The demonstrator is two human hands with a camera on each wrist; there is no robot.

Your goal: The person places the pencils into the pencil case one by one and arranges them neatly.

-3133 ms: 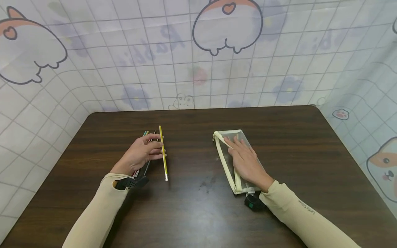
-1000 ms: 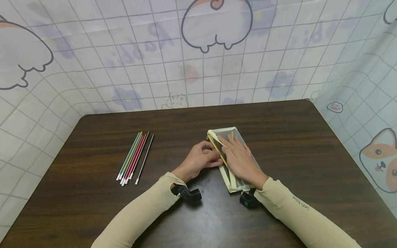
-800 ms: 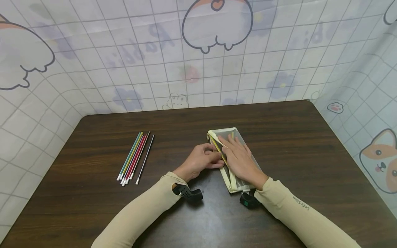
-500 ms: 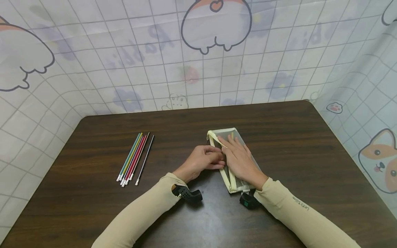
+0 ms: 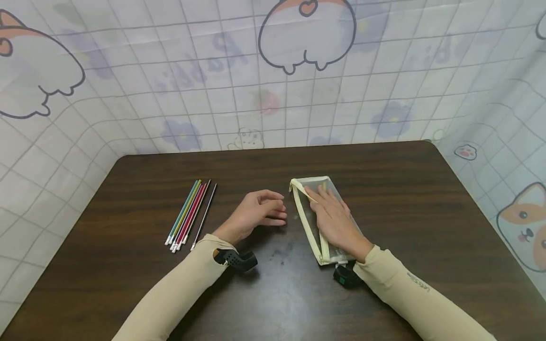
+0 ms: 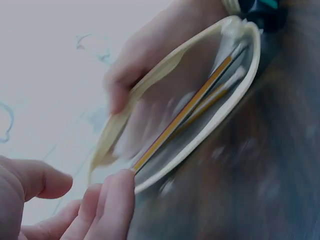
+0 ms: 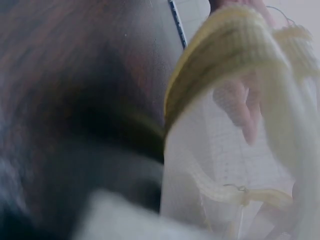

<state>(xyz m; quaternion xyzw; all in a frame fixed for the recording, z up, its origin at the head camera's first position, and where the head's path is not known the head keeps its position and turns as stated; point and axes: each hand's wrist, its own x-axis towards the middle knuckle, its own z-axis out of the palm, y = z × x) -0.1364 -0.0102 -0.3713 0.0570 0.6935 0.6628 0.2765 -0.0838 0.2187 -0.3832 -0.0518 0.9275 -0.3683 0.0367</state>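
Observation:
A see-through mesh pencil case (image 5: pixel 302 213) with cream zipper edging lies on the table, its mouth gaping toward the left. My right hand (image 5: pixel 334 220) rests over its top with fingers stretched out. Just left of the case my left hand (image 5: pixel 256 213) hovers with relaxed fingers and holds nothing. In the left wrist view, a striped yellow pencil (image 6: pixel 190 107) and another yellow pencil (image 6: pixel 207 104) show inside the mouth, white eraser ends toward the wearer. Several pencils (image 5: pixel 185 218) lie side by side at the left, and a dark pencil (image 5: pixel 206 210) sits slightly apart from them.
The dark wooden table (image 5: pixel 264 293) runs back to a white grid-patterned cloth (image 5: pixel 213 94) with cartoon animals. A black wrist camera (image 5: pixel 236 260) juts from the left sleeve, and another wrist camera (image 5: pixel 346 277) sits beside the case's near end.
A yellow pencil moved from the left group with my left hand into the case and was let go there. The left hand has since drawn back leftward; the right hand stays on the case.

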